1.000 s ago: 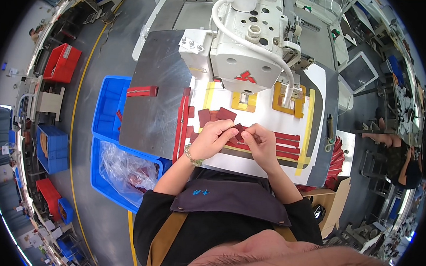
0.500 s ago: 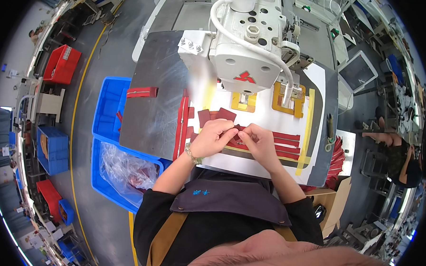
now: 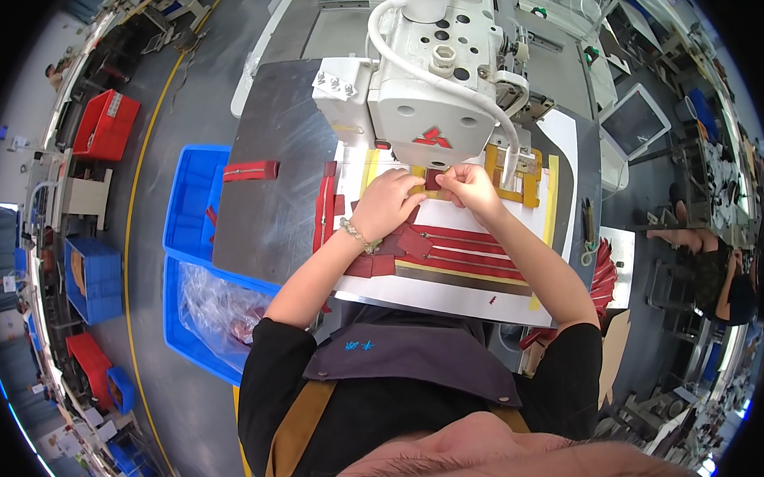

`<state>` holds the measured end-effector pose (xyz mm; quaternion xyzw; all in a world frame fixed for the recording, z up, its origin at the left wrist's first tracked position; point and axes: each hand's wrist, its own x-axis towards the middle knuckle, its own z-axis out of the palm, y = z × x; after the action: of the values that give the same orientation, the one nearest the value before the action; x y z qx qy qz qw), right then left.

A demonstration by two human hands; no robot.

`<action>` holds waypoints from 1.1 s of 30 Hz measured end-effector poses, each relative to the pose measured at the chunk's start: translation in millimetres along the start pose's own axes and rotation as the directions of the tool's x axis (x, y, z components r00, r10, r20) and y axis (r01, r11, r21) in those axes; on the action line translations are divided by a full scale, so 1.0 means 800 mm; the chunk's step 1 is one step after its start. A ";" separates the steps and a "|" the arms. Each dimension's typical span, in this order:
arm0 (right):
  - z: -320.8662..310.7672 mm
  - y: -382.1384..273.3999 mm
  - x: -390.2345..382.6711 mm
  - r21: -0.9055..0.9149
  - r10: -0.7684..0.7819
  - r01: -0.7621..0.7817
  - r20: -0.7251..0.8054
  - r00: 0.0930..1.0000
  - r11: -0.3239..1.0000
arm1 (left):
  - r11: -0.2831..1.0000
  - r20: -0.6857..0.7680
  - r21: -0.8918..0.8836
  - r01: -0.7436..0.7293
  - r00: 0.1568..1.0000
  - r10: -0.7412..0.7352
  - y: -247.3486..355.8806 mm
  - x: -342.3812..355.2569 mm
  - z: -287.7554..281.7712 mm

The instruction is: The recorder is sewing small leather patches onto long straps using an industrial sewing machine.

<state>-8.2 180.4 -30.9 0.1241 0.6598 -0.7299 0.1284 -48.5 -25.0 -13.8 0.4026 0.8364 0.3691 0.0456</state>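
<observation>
Beneath the white sewing machine head [image 3: 439,113], a small dark red fabric piece [image 3: 433,180] lies at the yellow clamp frame [image 3: 416,191]. My right hand [image 3: 471,191] pinches its right side between thumb and fingers. At its left edge, my left hand [image 3: 388,205] has its bent fingers closed; the grip itself is partly hidden. Below my hands, red zipper strips [image 3: 475,251] lie side by side on the white sheet. More dark red fabric pieces [image 3: 370,266] rest beside the strips, near my left wrist.
A second yellow frame [image 3: 531,181] stands to the right. One zipper strip [image 3: 251,171] lies on the grey plate's left part; another stands upright in view [image 3: 324,209]. Blue bins [image 3: 195,260] are at the left. Scissors [image 3: 589,252] and red strips [image 3: 604,278] sit at the right edge.
Both hands have moved forward from above the zipper strips to the clamp frame under the machine head. The dark red pieces near the left hand now lie closer to me.
</observation>
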 end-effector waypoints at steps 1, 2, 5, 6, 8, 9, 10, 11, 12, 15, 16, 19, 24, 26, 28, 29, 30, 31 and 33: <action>0.002 0.002 0.002 0.000 0.000 0.000 -0.002 1.000 1.000 | 1.000 0.001 -0.001 -0.001 1.000 0.001 0.000 -0.002 0.003; 0.005 0.004 0.004 -0.005 0.002 -0.002 -0.031 1.000 1.000 | 0.999 -0.019 0.040 -0.032 0.999 0.033 -0.001 -0.005 0.007; 0.010 0.006 0.006 -0.034 -0.007 0.004 -0.079 0.997 0.999 | 0.986 -0.037 0.146 -0.077 0.996 0.083 0.001 -0.012 0.011; 0.011 0.006 0.007 -0.058 -0.018 0.012 -0.094 0.995 0.998 | 0.974 -0.035 0.210 -0.089 0.994 0.099 0.002 -0.013 0.011; 0.012 0.006 0.008 -0.076 -0.031 0.023 -0.108 0.994 0.997 | 0.973 -0.022 0.211 -0.091 0.995 0.098 0.000 -0.015 0.014; 0.012 0.005 0.010 -0.094 -0.043 0.031 -0.118 0.992 0.995 | 0.973 -0.010 0.212 -0.090 0.995 0.094 -0.001 -0.015 0.015; 0.012 0.005 0.010 -0.095 -0.043 0.032 -0.121 0.992 0.995 | 0.973 -0.009 0.210 -0.093 0.995 0.097 -0.001 -0.016 0.016; 0.013 0.004 0.010 -0.116 -0.044 0.030 -0.119 0.992 0.993 | 0.963 -0.024 0.248 -0.108 0.993 0.117 -0.001 -0.016 0.018; 0.013 0.003 0.010 -0.138 -0.045 0.029 -0.116 0.992 0.990 | 0.951 -0.038 0.285 -0.121 0.990 0.138 -0.001 -0.016 0.020; 0.014 -0.004 0.010 -0.190 -0.026 0.005 -0.109 0.994 0.982 | 0.886 -0.041 0.437 -0.156 0.980 0.194 -0.001 -0.016 0.030; 0.011 -0.007 0.013 -0.190 -0.028 0.007 -0.108 0.994 0.982 | 0.885 -0.042 0.438 -0.156 0.980 0.194 0.000 -0.014 0.031; 0.002 -0.016 0.019 -0.289 0.042 -0.052 -0.041 0.998 0.956 | 0.798 0.008 0.561 -0.217 0.966 0.258 0.001 -0.006 0.036; 0.003 -0.038 0.002 -0.582 -0.024 0.023 0.005 1.000 0.813 | 0.854 0.043 0.469 -0.226 0.971 0.234 0.000 0.000 0.030; -0.005 -0.012 -0.007 -0.656 -0.321 0.283 0.064 0.945 0.700 | 0.869 0.056 0.424 -0.255 0.965 0.256 -0.005 -0.002 0.019; -0.019 0.002 -0.013 -0.702 -0.577 0.497 0.148 0.803 0.510 | 0.884 0.067 0.376 -0.278 0.959 0.274 -0.011 -0.003 0.011; -0.024 0.002 -0.017 -0.743 -0.636 0.591 0.297 0.712 0.314 | 0.877 0.093 0.381 -0.294 0.955 0.280 -0.014 -0.003 0.009; -0.028 0.003 -0.019 -0.743 -0.657 0.661 0.447 0.607 0.104 | 0.870 0.118 0.385 -0.309 0.951 0.286 -0.017 -0.003 0.007; -0.032 0.005 -0.022 -0.745 -0.657 0.659 0.446 0.608 0.104 | 0.869 0.119 0.384 -0.311 0.950 0.288 -0.018 -0.003 0.005; -0.036 0.010 -0.026 -0.753 -0.590 0.657 0.513 0.623 0.038 | 0.871 0.152 0.366 -0.328 0.944 0.292 -0.020 -0.002 0.003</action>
<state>14.3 208.7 -34.2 -0.2883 0.9201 -0.2274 -0.1362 -57.1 -31.1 -26.6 0.5492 0.8140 0.1806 -0.0562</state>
